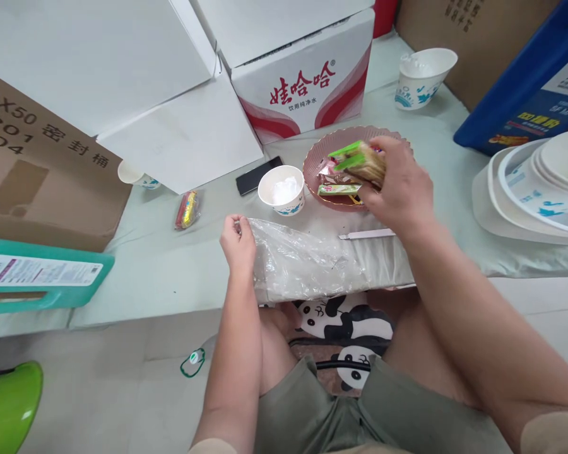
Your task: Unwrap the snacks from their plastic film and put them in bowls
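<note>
My left hand (238, 243) pinches the upper left corner of a clear plastic bag (298, 258), which lies crumpled along the table's front edge. My right hand (400, 183) grips a stack of snack packets (360, 162) with bright green ends, blurred by motion, above a pink ribbed plate (315, 151) with a gold rim. On that plate lie other wrapped snacks, one a green and white packet (339, 189). A white paper cup (281, 202) with crumpled clear plastic inside stands left of the plate. Below the plate lies a white utility knife (366, 234).
Behind the cup lies a black phone (259, 176). A wrapped sausage-like snack (187, 210) is farther left. White cartons (307, 94) line the back. Another paper cup (423, 79) stands at the back right, near stacked white tubs (490, 195) and a blue container (515, 94).
</note>
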